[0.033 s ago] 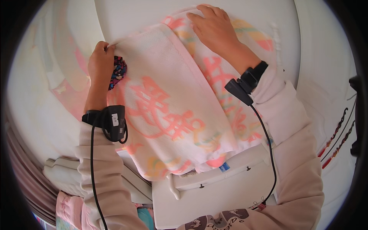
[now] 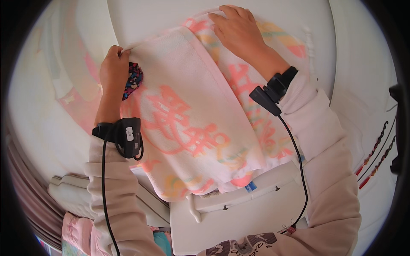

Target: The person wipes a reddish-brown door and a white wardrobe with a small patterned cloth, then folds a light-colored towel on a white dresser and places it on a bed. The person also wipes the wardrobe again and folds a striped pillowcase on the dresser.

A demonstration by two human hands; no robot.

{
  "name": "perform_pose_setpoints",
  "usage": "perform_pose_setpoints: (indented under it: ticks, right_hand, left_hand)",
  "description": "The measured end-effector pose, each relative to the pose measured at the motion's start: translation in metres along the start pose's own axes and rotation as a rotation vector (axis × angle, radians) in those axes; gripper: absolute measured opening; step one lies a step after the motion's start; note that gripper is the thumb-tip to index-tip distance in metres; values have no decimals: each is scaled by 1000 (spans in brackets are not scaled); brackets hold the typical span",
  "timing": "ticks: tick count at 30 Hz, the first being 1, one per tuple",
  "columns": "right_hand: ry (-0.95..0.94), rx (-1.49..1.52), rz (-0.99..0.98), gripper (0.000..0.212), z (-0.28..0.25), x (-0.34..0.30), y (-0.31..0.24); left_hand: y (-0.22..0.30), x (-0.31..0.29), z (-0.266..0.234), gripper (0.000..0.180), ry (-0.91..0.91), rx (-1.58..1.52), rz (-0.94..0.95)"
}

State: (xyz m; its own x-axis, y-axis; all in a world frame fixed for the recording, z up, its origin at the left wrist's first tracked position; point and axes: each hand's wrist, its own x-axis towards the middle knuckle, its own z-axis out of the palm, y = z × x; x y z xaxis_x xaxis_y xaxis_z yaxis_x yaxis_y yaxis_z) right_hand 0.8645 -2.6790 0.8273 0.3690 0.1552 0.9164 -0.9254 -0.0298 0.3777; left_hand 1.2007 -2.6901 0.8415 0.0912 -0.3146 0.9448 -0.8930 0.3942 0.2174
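Head view: upper left, I noted left hand [image 2: 114, 66] pinching cloth [image 2: 196, 89]; upper centre, right hand [image 2: 239, 32] half-curled at its edge, grip unclear, presumably to steady it.

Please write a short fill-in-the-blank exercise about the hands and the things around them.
1. The left hand pinches the printed cloth near its upper ____ corner.
2. Judged by height in the picture, the right hand is ____ than the left hand.
3. The straps on both wrists are ____ in colour.
4. The dark patterned fabric shows beside the ____ hand.

Missing words: left; higher; black; left.
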Motion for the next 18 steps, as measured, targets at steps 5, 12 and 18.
perform_pose_setpoints:
  ticks: [5,12,18]
  right_hand:
    - [-122,46,57,39,22,22,-7]
    - [-855,223,245,47,19,79,-2]
    - [-572,215,116,62,43,63,7]
  left_hand:
    - [2,-4,-2,28,-7,-16,16]
    - [-3,2,4,29,47,-6,96]
    - [-24,31,19,48,38,251,182]
